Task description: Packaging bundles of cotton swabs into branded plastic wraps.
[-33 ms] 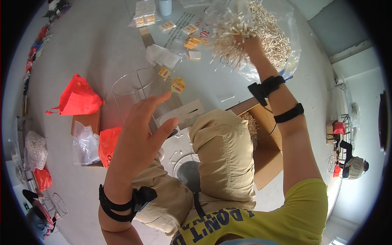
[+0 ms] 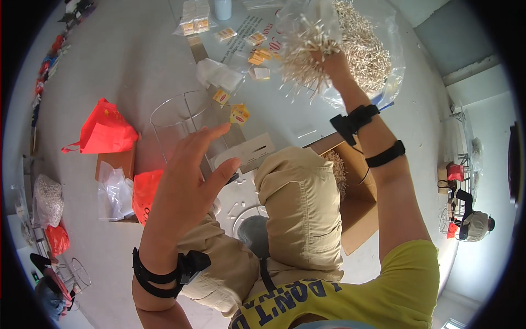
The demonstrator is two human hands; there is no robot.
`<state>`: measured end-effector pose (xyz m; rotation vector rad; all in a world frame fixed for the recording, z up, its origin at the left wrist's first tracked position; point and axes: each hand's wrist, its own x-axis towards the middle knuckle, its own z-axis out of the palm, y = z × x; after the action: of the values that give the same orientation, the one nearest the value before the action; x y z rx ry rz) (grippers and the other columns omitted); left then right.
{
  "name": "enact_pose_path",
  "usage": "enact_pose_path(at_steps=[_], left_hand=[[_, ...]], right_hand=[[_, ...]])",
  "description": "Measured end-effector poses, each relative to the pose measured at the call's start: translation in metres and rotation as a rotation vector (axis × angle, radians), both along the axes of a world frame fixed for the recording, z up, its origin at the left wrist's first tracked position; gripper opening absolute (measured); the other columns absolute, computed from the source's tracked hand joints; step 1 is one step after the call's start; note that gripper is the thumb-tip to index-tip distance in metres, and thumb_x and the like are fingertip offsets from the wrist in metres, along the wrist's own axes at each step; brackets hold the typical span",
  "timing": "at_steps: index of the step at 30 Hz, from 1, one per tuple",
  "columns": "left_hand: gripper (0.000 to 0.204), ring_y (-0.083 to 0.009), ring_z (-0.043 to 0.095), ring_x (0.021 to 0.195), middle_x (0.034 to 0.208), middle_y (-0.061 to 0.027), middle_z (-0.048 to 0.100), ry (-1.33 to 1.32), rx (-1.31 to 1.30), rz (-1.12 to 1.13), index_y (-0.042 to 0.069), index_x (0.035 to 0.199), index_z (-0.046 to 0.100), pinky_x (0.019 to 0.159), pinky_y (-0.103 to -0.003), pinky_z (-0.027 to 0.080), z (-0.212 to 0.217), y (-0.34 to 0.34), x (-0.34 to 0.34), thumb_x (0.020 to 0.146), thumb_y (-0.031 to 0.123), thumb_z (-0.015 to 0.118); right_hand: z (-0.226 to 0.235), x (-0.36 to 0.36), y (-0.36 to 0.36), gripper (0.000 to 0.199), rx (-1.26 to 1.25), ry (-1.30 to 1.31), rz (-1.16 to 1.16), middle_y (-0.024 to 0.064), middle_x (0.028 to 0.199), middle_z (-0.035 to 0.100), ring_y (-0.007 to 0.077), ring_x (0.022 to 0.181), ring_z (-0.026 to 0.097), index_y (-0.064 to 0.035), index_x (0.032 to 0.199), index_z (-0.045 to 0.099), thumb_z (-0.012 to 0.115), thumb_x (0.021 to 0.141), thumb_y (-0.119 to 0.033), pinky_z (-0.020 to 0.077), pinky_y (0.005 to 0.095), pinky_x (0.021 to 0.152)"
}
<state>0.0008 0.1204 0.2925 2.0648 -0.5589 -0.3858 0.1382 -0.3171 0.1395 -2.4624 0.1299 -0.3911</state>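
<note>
My right hand [image 2: 335, 63] is closed on a large loose bunch of cotton swabs [image 2: 301, 55], thin pale sticks that fan out in several directions. Behind and to the right of it, a clear plastic bag [image 2: 395, 66] lies opened around a big heap of loose swabs [image 2: 368, 57]. My left hand [image 2: 189, 170] hovers above my left knee with nothing in it, thumb apart from the stretched fingers. Just beyond that hand are a round wire frame [image 2: 186, 92] and a white slotted plate [image 2: 249, 153]. Small yellow boxes [image 2: 239, 114] lie past the plate.
An open cardboard box [image 2: 359, 219] with more swabs stands right of my knees. Red bags [image 2: 107, 131] and a carton sit at the left. Packed small boxes [image 2: 195, 16] and a blue cup [image 2: 223, 10] are at the far edge. A round container [image 2: 253, 233] is between my legs.
My right hand has shifted slightly toward the left and nearer to me, with the bunch of swabs moving along. My left hand has stayed in place.
</note>
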Motion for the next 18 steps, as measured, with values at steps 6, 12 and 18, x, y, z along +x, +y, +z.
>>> enact_pose_path(at_steps=[6, 12, 18], left_hand=[[0.047, -0.0320, 0.049, 0.119, 0.126, -0.0176, 0.054, -0.051, 0.049, -0.020, 0.007, 0.129, 0.051, 0.099, -0.038, 0.039, -0.004, 0.003, 0.003, 0.088, 0.025, 0.065], [0.046, -0.0291, 0.051, 0.117, 0.124, -0.0160, 0.055, -0.028, 0.073, 0.002, 0.006, 0.129, 0.052, 0.098, -0.036, 0.040, -0.005, 0.003, 0.003, 0.087, 0.021, 0.066], [0.045, -0.0233, 0.052, 0.117, 0.125, -0.0123, 0.057, 0.066, 0.105, 0.002, 0.004, 0.129, 0.053, 0.099, -0.033, 0.039, 0.000, 0.003, 0.008, 0.086, 0.014, 0.065]], right_hand=[[-0.074, -0.014, 0.051, 0.034, -0.056, -0.188, 0.023, 0.0070, 0.092, 0.068, 0.0176, 0.081, 0.065, -0.0065, 0.112, 0.055, 0.066, 0.081, -0.017, 0.0506, 0.0315, 0.074], [-0.087, -0.025, 0.082, 0.037, 0.514, 0.043, -0.054, 0.0080, 0.095, 0.067, 0.0151, 0.082, 0.062, -0.0047, 0.116, 0.049, 0.064, 0.084, -0.015, 0.0499, 0.0294, 0.074], [-0.057, -0.021, 0.068, 0.097, 0.094, 0.440, 0.039, 0.0299, 0.134, 0.043, 0.0389, 0.126, 0.045, 0.0025, 0.145, 0.025, 0.073, 0.074, -0.042, 0.0404, 0.0404, 0.102]])
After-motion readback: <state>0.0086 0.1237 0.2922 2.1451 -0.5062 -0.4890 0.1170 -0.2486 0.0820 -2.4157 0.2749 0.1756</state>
